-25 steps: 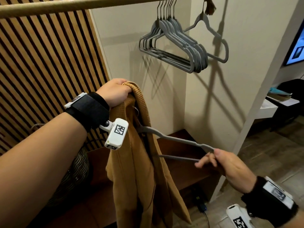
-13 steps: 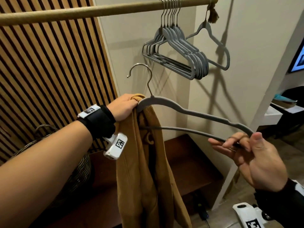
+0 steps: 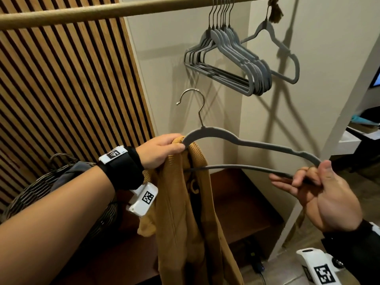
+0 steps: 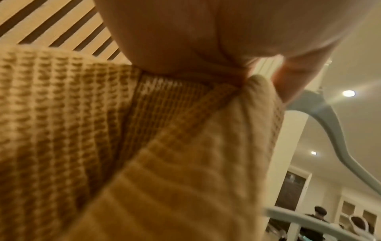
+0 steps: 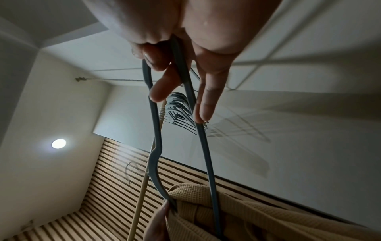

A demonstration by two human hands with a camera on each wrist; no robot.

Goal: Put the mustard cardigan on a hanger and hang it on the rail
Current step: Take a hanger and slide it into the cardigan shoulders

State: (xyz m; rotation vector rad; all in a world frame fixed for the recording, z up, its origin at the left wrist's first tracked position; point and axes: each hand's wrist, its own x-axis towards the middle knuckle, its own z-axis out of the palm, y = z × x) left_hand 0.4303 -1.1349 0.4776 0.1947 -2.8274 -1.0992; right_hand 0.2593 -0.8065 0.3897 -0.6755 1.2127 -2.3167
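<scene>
Two bare hands work one grey hanger [image 3: 242,141] into one mustard cardigan [image 3: 191,219] at the centre of the head view. At centre left, the left hand [image 3: 162,151] has its fingers curled tight around a bunched fold of the knit and the hanger's near shoulder tip, which is tucked into the fabric there. At lower right, the right hand [image 3: 320,194] pinches the hanger's far end, thumb on the top arm and fingers around the bottom bar; the right wrist view shows two fingers extended along the bars. The hanger's metal hook [image 3: 193,103] points upward in mid frame, well below the rail [image 3: 123,12], a single brass-coloured bar running across the top of the frame. The cardigan drapes straight down from the left hand to the bottom edge, covering only the hanger's left end; the rest of the hanger is bare.

Seven or so empty grey hangers [image 3: 230,64] hang bunched on the rail at upper right, though the exact count is hard to tell, and one more hanger [image 3: 281,56] hangs apart, just right of them, beneath a small tassel [image 3: 275,13]. One wicker basket [image 3: 41,182] sits at lower left behind the left forearm, before a slatted wood wall [image 3: 61,89].
</scene>
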